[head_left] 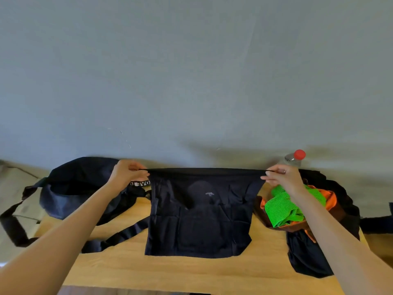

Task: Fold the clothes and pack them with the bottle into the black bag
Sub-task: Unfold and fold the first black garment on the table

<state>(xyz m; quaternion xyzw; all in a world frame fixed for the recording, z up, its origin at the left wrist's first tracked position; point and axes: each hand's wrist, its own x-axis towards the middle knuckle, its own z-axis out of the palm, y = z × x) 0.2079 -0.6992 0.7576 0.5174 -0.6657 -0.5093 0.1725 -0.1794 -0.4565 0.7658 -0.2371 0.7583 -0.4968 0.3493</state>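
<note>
**Over the wooden bench, both hands stretch a dark garment taut**

Above the middle of the bench (191, 271), a dark navy garment (200, 218) hangs from its upper edge, pulled into a straight line between two raised hands. Its lower part lies flat on the wood, and a small pale print shows near the centre of the cloth. The left hand (127, 173) pinches the garment's upper left corner, fingers curled round the edge. The right hand (282, 177) pinches the upper right corner the same way, with a ring visible on one finger. Both bare forearms reach in from the lower corners of the view.

To the left, the black bag (78, 188) sits slumped on the bench's far left end, partly overhanging it. Its long strap (119, 235) trails across the wood toward the garment, and a band with white lettering shows just beside the left hand.

To the right, a pile of clothes waits: a bright green mesh piece (285, 207) lies on top of an orange item (331, 201), with more dark cloth (306, 256) beneath and draping toward the near edge. Behind that pile, next to the grey wall (191, 71), stands the clear bottle (294, 159) with a red cap, upright and partly hidden by the right hand and the pile.
</note>
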